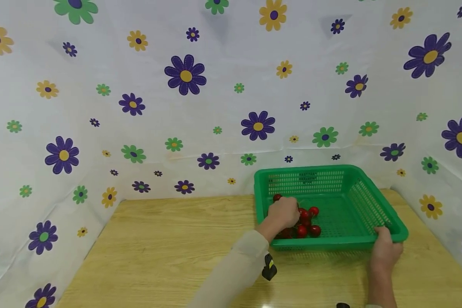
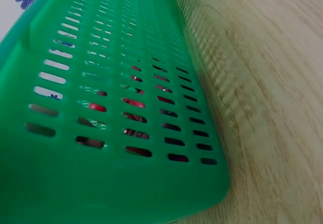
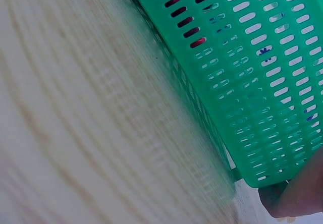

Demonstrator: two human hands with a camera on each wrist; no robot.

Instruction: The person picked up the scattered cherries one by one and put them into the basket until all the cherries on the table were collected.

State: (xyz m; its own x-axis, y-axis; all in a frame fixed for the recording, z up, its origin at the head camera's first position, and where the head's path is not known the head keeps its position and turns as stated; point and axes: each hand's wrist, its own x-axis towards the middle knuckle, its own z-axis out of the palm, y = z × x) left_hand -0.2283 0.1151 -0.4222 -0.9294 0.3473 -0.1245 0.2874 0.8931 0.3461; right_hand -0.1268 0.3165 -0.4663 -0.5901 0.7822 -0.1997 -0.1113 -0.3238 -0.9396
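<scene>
A green plastic basket [image 1: 315, 245] with slotted walls sits at the right of the wooden table. Small round red fruits [image 1: 302, 231] are heaped at its left end, some dark red and shiny. My left hand [image 1: 285, 212] reaches over the near rim into the heap, back of the hand up. Its fingertips are hidden among the fruits, and I cannot tell whether they hold one. My right hand [image 1: 386, 252] grips the near right corner of the basket, thumb over the rim. In the right wrist view, part of that hand [image 3: 300, 191] shows at the basket's corner.
The wooden table [image 1: 165, 252] extends to the left and in front of the basket. A white flower-printed sheet [image 1: 215, 107] hangs behind and along both sides. A dark strap device [image 1: 269, 267] sits on the left wrist.
</scene>
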